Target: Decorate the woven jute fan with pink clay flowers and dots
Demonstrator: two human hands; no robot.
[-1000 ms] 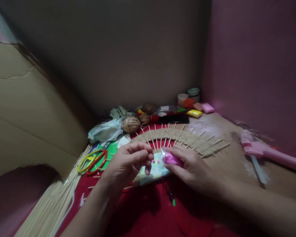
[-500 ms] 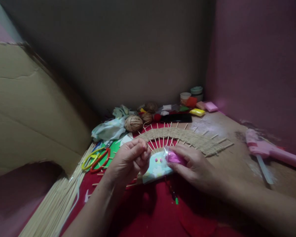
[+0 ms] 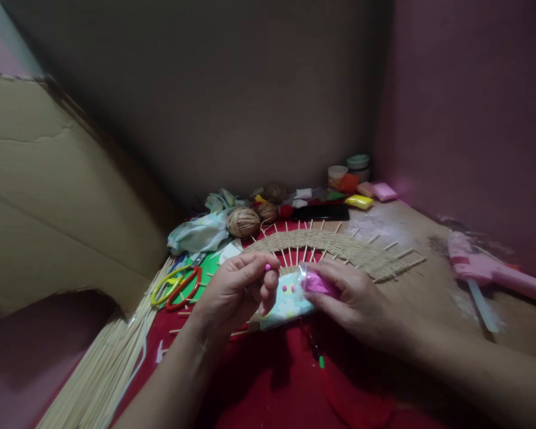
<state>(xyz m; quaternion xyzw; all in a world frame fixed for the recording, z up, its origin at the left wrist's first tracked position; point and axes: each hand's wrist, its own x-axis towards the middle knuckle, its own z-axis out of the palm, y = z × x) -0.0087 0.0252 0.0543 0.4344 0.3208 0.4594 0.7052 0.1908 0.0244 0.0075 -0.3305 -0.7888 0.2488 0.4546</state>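
A tiny bright-pink pellet of soft, clay-like material [image 3: 268, 267] is pinched between thumb and forefinger of the left hand [image 3: 239, 286], that grip drawn almost fully together; it is held toward eleven o'clock of the pale blue-and-yellow patterned fabric panel [image 3: 286, 313]. At the panel's two o'clock, a clear plastic packet of pink material [image 3: 319, 285] is clasped by the right hand [image 3: 352, 292], thumb and fingers curled around it. The pellet could be flattened if the pinch were tightened, or lost among the thin wooden sticks [image 3: 297, 256] of the arched tan woven frame [image 3: 312, 239] if it were slackened. The two small pink dots [image 3: 284, 288] on the panel could be smeared by the packet's edge, held near them. The red-and-yellow-handled scissors [image 3: 199, 279], toward nine o'clock, could be nudged by a backward-drawn left wrist.
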